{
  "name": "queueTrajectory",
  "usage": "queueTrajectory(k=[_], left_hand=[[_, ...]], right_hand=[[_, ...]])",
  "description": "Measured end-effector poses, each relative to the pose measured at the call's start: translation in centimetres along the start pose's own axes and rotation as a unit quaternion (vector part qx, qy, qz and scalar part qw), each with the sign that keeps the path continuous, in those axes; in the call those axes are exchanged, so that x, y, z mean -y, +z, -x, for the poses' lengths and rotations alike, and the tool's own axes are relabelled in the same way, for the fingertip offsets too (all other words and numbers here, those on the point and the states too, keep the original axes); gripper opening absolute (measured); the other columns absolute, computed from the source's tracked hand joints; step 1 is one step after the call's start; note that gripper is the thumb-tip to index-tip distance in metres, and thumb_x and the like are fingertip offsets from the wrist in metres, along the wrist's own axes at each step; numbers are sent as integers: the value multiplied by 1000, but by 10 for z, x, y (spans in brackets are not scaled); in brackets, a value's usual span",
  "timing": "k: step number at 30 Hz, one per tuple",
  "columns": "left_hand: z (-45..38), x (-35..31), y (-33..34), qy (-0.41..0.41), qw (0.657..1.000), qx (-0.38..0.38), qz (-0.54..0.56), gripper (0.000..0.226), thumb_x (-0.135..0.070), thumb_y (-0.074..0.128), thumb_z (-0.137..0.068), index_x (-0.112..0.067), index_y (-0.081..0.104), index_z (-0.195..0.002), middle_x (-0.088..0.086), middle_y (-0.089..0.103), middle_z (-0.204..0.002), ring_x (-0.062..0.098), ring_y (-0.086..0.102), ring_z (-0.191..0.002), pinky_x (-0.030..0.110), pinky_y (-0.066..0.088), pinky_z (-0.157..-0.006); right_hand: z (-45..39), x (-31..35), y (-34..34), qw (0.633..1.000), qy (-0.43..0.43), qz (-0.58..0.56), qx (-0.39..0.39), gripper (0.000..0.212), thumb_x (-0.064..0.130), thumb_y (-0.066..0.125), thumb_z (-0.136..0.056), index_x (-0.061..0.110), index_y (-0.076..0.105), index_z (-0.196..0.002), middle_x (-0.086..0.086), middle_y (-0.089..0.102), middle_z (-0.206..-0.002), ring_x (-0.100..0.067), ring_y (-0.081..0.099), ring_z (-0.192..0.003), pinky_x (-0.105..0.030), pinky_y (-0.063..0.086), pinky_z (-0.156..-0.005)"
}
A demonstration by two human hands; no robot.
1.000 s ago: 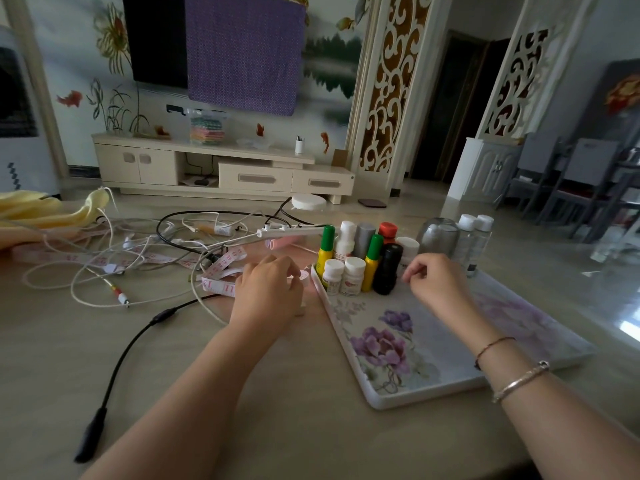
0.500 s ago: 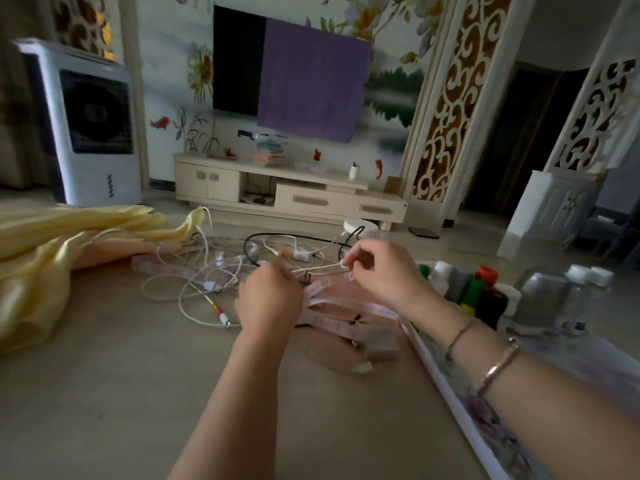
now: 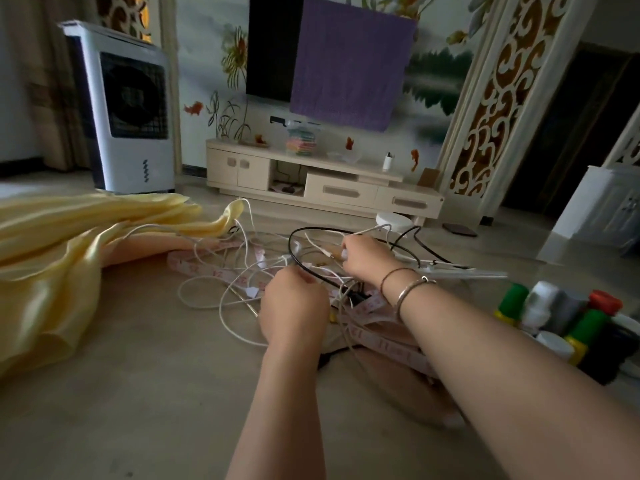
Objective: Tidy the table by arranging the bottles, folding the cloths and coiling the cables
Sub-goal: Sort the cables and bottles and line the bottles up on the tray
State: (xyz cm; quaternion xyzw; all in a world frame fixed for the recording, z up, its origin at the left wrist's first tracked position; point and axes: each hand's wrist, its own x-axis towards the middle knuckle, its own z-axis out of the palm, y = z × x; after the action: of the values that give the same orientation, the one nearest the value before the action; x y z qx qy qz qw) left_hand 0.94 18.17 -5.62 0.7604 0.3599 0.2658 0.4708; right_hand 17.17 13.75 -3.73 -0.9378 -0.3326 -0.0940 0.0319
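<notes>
A tangle of white cables [image 3: 221, 289] and a black cable [image 3: 304, 268] lies mid-table, mixed with a pink measuring tape [image 3: 194, 268]. My left hand [image 3: 294, 303] sits on the tangle with fingers curled round a black cable. My right hand [image 3: 363, 258] reaches further back and pinches a white cable end. A yellow cloth [image 3: 62, 258] is heaped at the left. Several bottles [image 3: 561, 317] with green, white and red caps stand grouped at the right edge.
A beige table [image 3: 138, 393] carries everything. Beyond it stand a white air cooler [image 3: 128, 109], a low TV cabinet [image 3: 311, 178] and a TV partly draped with purple cloth [image 3: 349, 64]. A white cabinet [image 3: 602, 209] is at the far right.
Both hands left the bottle tray and moved left into the cable tangle. My view swung left, so the bottles now sit at the right edge. The right hand reached further back.
</notes>
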Motion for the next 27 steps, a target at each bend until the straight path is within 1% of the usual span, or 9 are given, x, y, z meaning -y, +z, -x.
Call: queueTrajectory(k=[4, 6, 8, 11, 15, 20, 22, 25, 27], left_hand=[[0, 0, -1, 6, 1000, 0, 8, 24, -8, 43, -85, -15, 66, -91, 0, 65, -89, 24, 59, -84, 30, 45, -73], [2, 0, -2, 10, 1000, -2, 2, 24, -9, 43, -86, -15, 66, -92, 0, 65, -90, 24, 60, -84, 30, 45, -71], [4, -3, -4, 19, 1000, -10, -1, 25, -10, 43, -87, -16, 66, -97, 1, 66, -95, 24, 60, -86, 30, 45, -71], [15, -9, -6, 39, 999, -21, -12, 28, -13, 43, -89, -17, 66, -104, 1, 66, -104, 24, 60, -92, 31, 46, -74], [27, -15, -3, 72, 997, -22, -37, 24, -15, 45, -90, -17, 67, -100, 2, 66, -102, 25, 59, -91, 31, 44, -74], [52, -28, 7, 118, 990, 0, -80, 24, -12, 47, -87, -18, 68, -98, 5, 67, -102, 27, 58, -91, 29, 40, -73], [68, -36, 17, 145, 985, 15, -88, 24, -11, 47, -86, -18, 68, -95, 5, 68, -99, 26, 59, -91, 29, 41, -72], [94, -45, 38, 191, 975, 41, -107, 25, -12, 45, -87, -15, 68, -97, 6, 68, -100, 29, 61, -94, 37, 50, -79], [113, -46, 56, 242, 958, 65, -139, 23, -12, 47, -88, -13, 67, -98, 7, 68, -102, 29, 60, -96, 39, 50, -82]], right_hand=[[-3, 5, -2, 1000, 10, 27, 5, 14, 19, 52, -94, 9, 60, -98, -13, 63, -103, -33, 59, -99, -32, 41, -70], [-1, 9, -6, 1000, 25, 0, 4, 16, 18, 54, -92, 10, 52, -78, -8, 59, -84, -30, 59, -83, -27, 38, -60], [3, 12, -15, 997, 40, -70, -1, 29, 20, 57, -89, 12, 46, -64, -3, 48, -64, -21, 47, -58, -24, 30, -48], [25, 9, -40, 980, 50, -191, -20, 15, 20, 64, -85, 6, 69, -86, -6, 65, -76, -15, 51, -58, -21, 36, -48], [75, -8, -65, 959, 30, -271, -81, 9, 17, 66, -85, 18, 61, -92, 4, 61, -91, -11, 58, -78, -23, 46, -57], [162, -52, -90, 902, 19, -406, -146, 18, 19, 67, -88, 11, 60, -103, 1, 63, -91, -9, 66, -78, -27, 56, -63], [197, -75, -99, 904, 24, -391, -169, 20, 25, 69, -87, 15, 62, -103, 5, 65, -90, -1, 63, -77, -16, 52, -64], [236, -110, -105, 898, 43, -405, -169, 20, 29, 71, -85, 18, 64, -100, 2, 67, -90, -9, 63, -80, -23, 53, -71], [254, -134, -105, 898, 70, -398, -175, 16, 30, 72, -84, 22, 64, -96, 4, 67, -87, -7, 64, -77, -19, 52, -63]])
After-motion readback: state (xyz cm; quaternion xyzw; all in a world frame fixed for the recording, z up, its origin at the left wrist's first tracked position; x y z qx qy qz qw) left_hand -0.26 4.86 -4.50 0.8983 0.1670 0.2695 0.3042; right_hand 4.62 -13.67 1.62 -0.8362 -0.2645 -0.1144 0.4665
